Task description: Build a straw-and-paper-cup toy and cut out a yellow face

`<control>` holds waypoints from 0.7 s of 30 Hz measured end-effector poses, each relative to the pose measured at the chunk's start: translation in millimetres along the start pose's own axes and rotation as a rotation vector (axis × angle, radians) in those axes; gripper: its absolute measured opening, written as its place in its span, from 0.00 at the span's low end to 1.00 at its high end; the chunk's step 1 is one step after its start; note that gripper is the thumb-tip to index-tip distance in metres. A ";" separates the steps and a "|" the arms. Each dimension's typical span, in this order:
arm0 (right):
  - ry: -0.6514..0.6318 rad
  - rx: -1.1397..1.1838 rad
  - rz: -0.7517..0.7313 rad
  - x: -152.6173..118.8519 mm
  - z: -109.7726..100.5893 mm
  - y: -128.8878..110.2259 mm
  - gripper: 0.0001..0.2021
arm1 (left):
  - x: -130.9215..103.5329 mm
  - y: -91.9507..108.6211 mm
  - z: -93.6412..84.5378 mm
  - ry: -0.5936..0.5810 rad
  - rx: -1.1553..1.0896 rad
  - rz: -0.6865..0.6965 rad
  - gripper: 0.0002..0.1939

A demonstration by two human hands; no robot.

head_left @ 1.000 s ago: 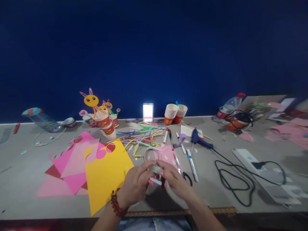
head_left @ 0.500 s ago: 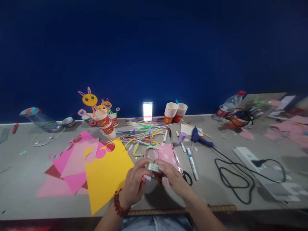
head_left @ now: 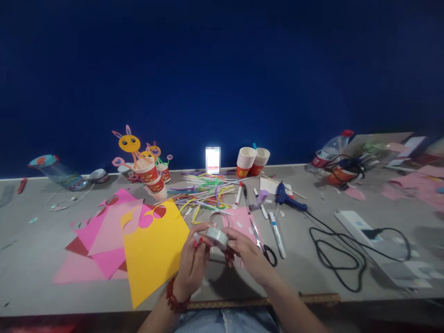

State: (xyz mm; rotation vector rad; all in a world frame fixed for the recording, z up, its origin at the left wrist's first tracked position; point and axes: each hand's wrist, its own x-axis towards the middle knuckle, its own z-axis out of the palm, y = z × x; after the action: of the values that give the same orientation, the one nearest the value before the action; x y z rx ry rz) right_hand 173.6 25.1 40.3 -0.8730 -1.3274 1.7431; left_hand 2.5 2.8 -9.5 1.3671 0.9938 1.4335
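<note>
A roll of tape (head_left: 217, 237) is held between both hands, tilted, above the near middle of the table. My left hand (head_left: 192, 260) has its fingers closed on the roll's left side. A small pale piece with red (head_left: 197, 239) sticks out by the left fingers; what it is I cannot make out. My right hand (head_left: 248, 255) grips the roll from the right, with something dark red just under its fingers, partly hidden. Just beyond lies a hoop-like ring (head_left: 219, 216) on the pink paper (head_left: 239, 221). Black-handled scissors (head_left: 262, 245) lie beside my right hand.
Yellow paper (head_left: 154, 263) and pink sheets (head_left: 106, 236) spread to the left. Behind lie many loose straws (head_left: 204, 192), with decorated cups (head_left: 145, 173) and stacked cups (head_left: 246, 162). A blue glue gun (head_left: 289, 200), its cable, markers (head_left: 277, 236) and a power strip (head_left: 374, 249) lie to the right.
The tape roll has turned and tilted in my hands, showing more of its side. My left hand has rotated, and the pale and red piece has shifted up and left.
</note>
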 end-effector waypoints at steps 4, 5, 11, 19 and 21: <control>0.001 0.027 0.006 1.3 1.8 1.7 0.17 | 4.9 8.9 9.5 0.093 -0.298 -0.249 0.16; 0.004 0.054 0.015 2.1 2.3 3.3 0.19 | 6.4 11.2 11.1 0.104 -0.348 -0.297 0.17; 0.094 0.329 0.120 7.4 3.8 13.8 0.20 | 15.1 18.0 9.4 -0.039 -0.558 -0.513 0.16; 0.188 0.150 0.013 6.6 6.0 13.6 0.19 | 15.9 15.3 7.0 -0.085 -0.609 -0.609 0.15; 0.249 0.170 0.015 7.6 6.0 13.9 0.18 | 13.4 14.2 8.8 -0.081 -0.547 -0.570 0.15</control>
State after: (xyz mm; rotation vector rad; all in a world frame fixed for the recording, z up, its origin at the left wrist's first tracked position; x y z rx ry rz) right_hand 162.6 26.7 27.6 -0.9686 -0.9979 1.6696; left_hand 10.4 11.5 8.5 0.6631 0.7721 1.0881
